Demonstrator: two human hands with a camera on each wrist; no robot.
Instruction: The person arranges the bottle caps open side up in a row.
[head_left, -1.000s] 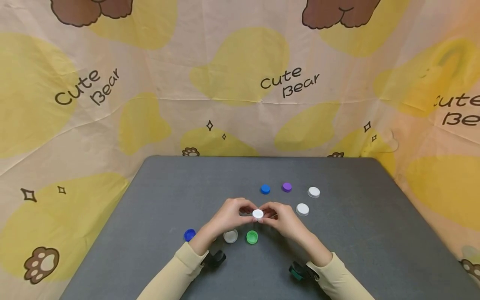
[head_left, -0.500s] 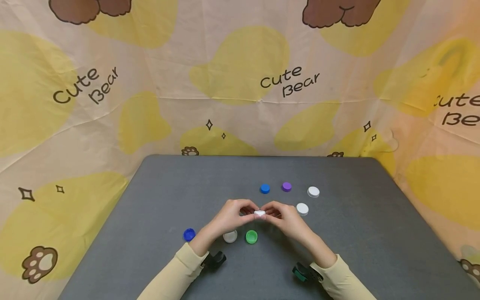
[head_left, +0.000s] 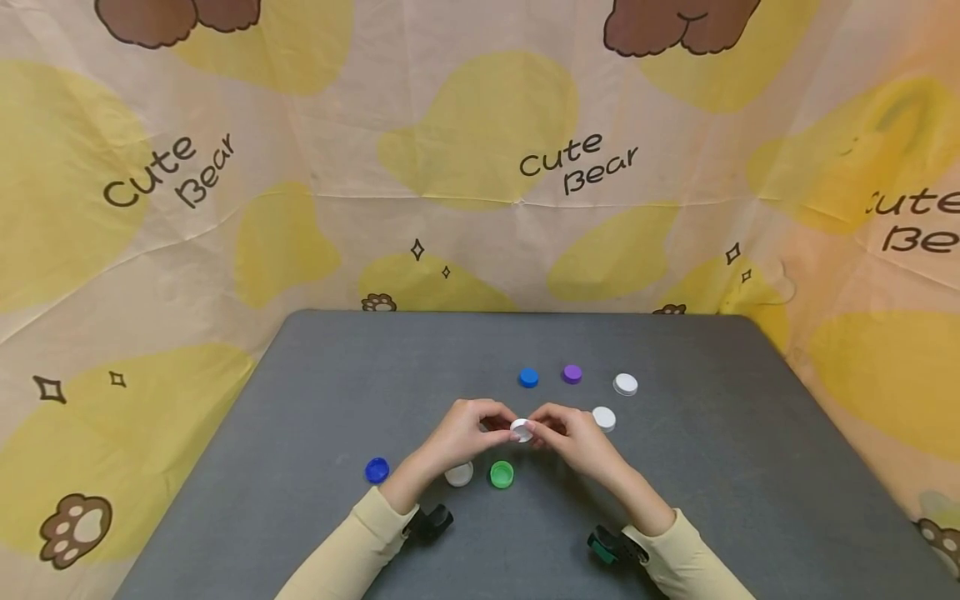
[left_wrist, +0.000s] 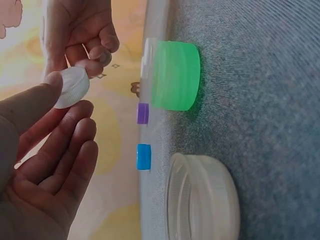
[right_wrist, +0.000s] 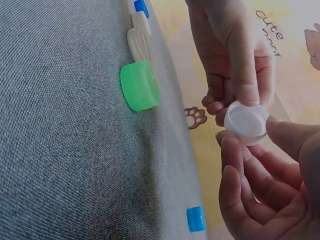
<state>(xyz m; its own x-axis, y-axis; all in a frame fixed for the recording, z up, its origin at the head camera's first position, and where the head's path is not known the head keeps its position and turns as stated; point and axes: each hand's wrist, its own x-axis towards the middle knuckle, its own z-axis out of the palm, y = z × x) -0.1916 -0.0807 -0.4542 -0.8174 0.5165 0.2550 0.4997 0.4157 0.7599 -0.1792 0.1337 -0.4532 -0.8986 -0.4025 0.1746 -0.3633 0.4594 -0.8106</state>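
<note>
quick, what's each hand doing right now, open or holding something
Left hand: holding the white cap, pinched between thumb and fingers.
Right hand: holding the same white cap, also pinched.

A grey bench (head_left: 750, 475) with rounded far corners stands near. Behind it, and to left and right, hangs creased pale cloth (head_left: 352, 142) printed with yellow blotches (head_left: 480, 125), brown paw prints (head_left: 76, 531) and "Cute Bear" lettering (head_left: 581, 162).

Three views: your head and both wrists
Your head view looks forward and down across the grey table (head_left: 330, 375) from farthest back; your wrist views look in low, close and turned sideways, both sharing the held white cap (left_wrist: 75, 87) and green cap (left_wrist: 180, 75).
</note>
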